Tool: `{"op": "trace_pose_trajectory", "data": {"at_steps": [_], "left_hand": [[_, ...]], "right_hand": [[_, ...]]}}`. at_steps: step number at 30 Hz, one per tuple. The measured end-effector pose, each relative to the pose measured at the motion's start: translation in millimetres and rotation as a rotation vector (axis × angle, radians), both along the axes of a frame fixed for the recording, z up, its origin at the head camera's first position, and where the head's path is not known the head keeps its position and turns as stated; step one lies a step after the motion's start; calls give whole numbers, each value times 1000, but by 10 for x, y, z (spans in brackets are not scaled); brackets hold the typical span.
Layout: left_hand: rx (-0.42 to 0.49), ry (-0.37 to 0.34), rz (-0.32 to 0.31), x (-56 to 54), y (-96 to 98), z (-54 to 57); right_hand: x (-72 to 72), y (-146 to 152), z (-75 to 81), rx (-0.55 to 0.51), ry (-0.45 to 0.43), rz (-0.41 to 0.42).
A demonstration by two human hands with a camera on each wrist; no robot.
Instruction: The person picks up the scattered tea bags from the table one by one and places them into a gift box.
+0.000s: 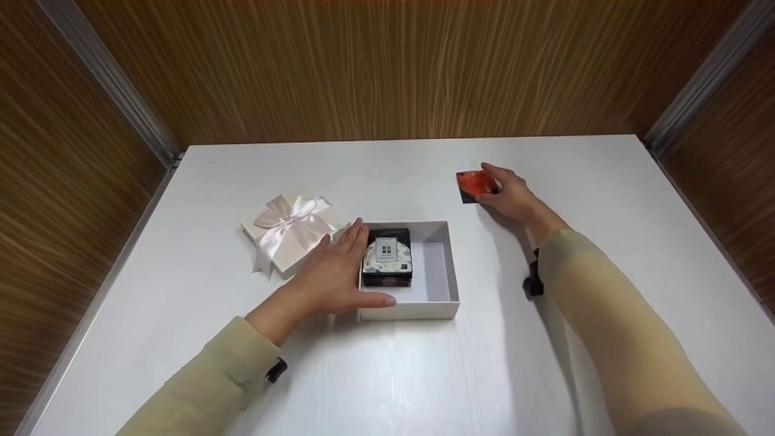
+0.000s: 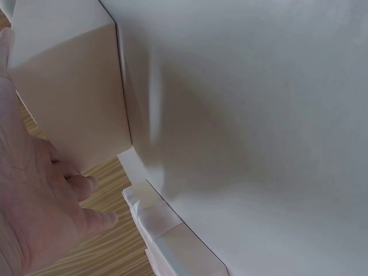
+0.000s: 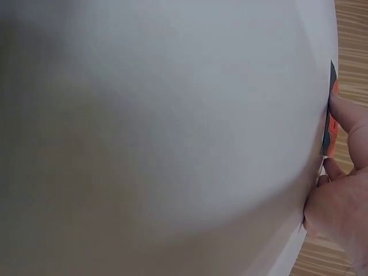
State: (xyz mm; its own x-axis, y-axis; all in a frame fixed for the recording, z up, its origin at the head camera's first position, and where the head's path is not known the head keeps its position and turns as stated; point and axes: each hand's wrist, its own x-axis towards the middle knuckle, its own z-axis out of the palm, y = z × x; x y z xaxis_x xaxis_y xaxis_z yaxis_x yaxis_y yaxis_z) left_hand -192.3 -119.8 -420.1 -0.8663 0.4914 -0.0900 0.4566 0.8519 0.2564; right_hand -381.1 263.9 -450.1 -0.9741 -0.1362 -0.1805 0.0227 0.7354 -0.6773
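A white open-topped box (image 1: 439,310) stands on the table, and black packets with a pale floral label (image 1: 387,260) lie stacked in its left half. My left hand (image 1: 330,272) rests along the box's left side, fingers stretched toward the back corner and thumb reaching over the front rim. In the left wrist view those fingers (image 2: 92,221) are spread beside the box wall (image 2: 75,98). Farther back on the right, my right hand (image 1: 511,197) pinches a flat red-and-black packet (image 1: 474,181) by its edges. The right wrist view shows that packet (image 3: 332,129) edge-on, low at the tabletop.
A cream lid with a satin ribbon bow (image 1: 293,224) lies tilted to the left of the box. The white table (image 1: 387,375) is bounded by wood-grain panels (image 1: 387,72) at the back and both sides. Dark wrist straps (image 1: 533,281) show below the sleeves.
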Motion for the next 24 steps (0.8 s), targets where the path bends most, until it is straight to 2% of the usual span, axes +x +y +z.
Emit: {"op": "trace_pose_trajectory", "data": {"at_steps": [6, 15, 24], "left_hand": [[6, -1, 8, -19, -38, -3], [12, -17, 15, -87, -32, -29], [-1, 3, -9, -175, 55, -11]], "right_hand": [[12, -27, -19, -38, 6, 43], [95, -3, -38, -115, 15, 29], [286, 137, 50, -278, -48, -90]]}}
